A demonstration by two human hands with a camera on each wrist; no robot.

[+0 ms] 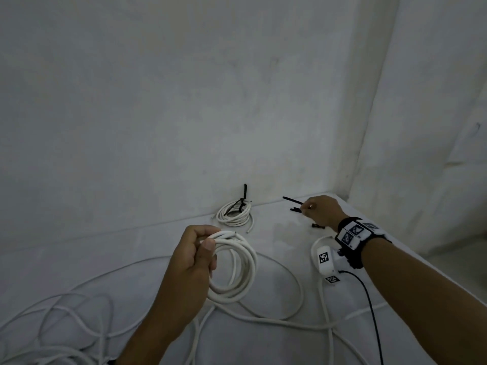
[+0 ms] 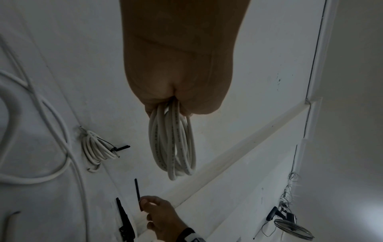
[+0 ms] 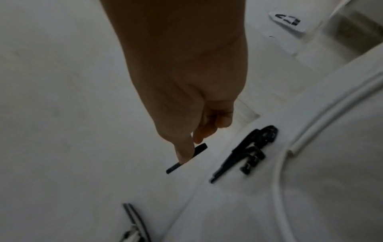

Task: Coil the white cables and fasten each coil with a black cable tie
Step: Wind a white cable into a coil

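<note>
A white tabletop met a pale wall at the back, all of it in dim light. Against that wall lay a finished coil of white cable, bound with a black cable tie whose tail stood up beside the wall.

Nearer the person than the finished coil, the left hand held a second, untied coil lifted off the tabletop, its fingers and thumb curled round the gathered loops at the coil's top. In the left wrist view those loops hung down from the closed fist.

To the right of the finished coil, close to the wall, the right hand pinched a loose black cable tie between thumb and fingertips, the strip sticking out toward the finished coil. The right wrist view showed that strip under the thumb tip, and a small heap of spare black ties lying on the tabletop just beside it.

Loose white cable sprawled in wide loops over the tabletop nearer the person than both coils, trailing off to the left. A wrist camera rig with square markers was strapped to the right wrist.
</note>
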